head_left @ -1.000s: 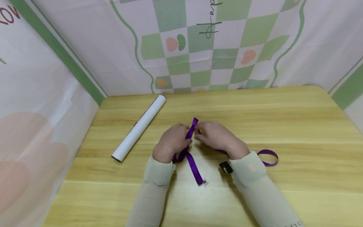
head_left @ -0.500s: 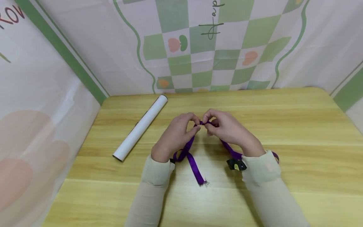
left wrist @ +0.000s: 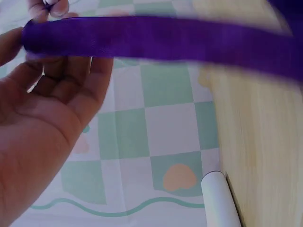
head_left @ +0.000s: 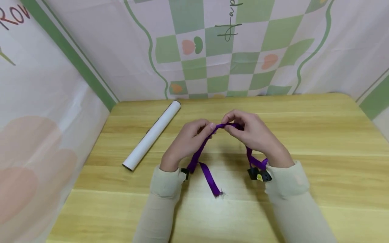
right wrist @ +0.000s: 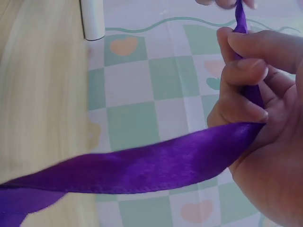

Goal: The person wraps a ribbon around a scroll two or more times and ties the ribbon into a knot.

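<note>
Our left hand [head_left: 186,140] and right hand [head_left: 255,133] have just parted slightly, curled fingers [right wrist: 244,71] of each pinching the purple ribbon [left wrist: 151,37] above the bench [head_left: 319,141]. That seems to draw out the span between them.

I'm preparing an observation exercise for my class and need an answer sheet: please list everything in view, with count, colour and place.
Ribbon: apparently one, purple, stretched between the hands, one frayed end on the table
Roll: one, white, lying at an angle on the table, left of the hands
Table: one, light wood-coloured, beneath the hands
Printed cloth: count unclear, mainly white and green, behind and beside the table
Small devices: two, black, one at each wrist
Sleeves: two, pale, on the forearms
Left hand: one, pinching the ribbon
Right hand: one, pinching the ribbon
</note>
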Available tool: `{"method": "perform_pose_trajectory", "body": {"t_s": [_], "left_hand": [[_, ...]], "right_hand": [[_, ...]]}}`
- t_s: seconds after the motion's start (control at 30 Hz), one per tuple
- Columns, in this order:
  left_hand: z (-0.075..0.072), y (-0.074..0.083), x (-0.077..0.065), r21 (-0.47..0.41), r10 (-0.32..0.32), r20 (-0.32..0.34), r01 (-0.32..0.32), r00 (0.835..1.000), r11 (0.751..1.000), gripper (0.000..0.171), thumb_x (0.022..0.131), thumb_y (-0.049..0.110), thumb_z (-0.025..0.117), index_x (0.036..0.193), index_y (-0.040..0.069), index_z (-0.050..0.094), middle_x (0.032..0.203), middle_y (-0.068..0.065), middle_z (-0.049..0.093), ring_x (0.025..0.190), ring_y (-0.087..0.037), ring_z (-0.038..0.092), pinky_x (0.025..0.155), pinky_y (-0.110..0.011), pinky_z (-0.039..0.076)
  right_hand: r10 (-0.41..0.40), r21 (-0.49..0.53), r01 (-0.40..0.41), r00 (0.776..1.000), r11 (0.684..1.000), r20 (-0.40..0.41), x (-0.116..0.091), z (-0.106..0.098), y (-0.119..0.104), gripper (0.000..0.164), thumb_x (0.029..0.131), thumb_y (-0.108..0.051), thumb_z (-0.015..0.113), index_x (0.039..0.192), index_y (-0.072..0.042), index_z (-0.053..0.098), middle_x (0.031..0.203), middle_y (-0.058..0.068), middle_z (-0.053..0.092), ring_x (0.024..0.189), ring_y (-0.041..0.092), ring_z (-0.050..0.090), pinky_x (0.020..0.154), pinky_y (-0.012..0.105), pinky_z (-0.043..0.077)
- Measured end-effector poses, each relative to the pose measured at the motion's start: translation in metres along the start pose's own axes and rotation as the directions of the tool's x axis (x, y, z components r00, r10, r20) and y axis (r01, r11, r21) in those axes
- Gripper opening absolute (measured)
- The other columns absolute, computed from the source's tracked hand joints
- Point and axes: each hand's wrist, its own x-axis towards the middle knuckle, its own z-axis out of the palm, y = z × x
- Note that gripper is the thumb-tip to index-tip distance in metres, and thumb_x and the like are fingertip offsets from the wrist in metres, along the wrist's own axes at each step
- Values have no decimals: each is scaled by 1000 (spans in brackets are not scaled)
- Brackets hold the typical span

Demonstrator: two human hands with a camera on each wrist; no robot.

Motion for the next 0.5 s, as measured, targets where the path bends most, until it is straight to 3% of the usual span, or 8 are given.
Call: {"method": "perform_pose_trajectory", "body": {"t_s": [0.17,0.27,0.37,0.5], "left_hand": [[1,1,0,-174,0,9,2,1000,985,40,98,49,39,103,13,56,96,-4,66,82,-19,66,71,-33,51],[1,1,0,-222,-2,-7,1,1000,975,40,98,48,39,103,11,54,91,-5,66,78,-24,67,69,-38,52],[1,1,-1,-182,-1,-42,-7,999,983,34,96,43,48,100,10,55,85,-6,66,70,-22,64,64,-39,50],[-2,1,1,-26,32,-118,-36,992,999,24,90,29,63,104,10,59,84,-1,65,68,-11,60,62,-30,49]], "right_hand": [[14,-36,-15,999,999,-42,0,-3,0,23,92,-31,60,109,-16,64,97,-2,67,75,13,57,60,29,45],[30,-50,-32,998,998,-49,-1,-5,1,29,91,-36,60,112,-16,66,100,-3,68,79,12,58,64,28,46],[40,-60,-44,997,997,-63,-2,-7,0,31,91,-39,60,111,-17,68,97,-3,68,74,12,57,63,27,46],[42,-39,-45,995,998,-92,-3,-10,-1,32,90,-42,60,109,-18,69,92,-3,68,68,15,54,57,27,44]]}}
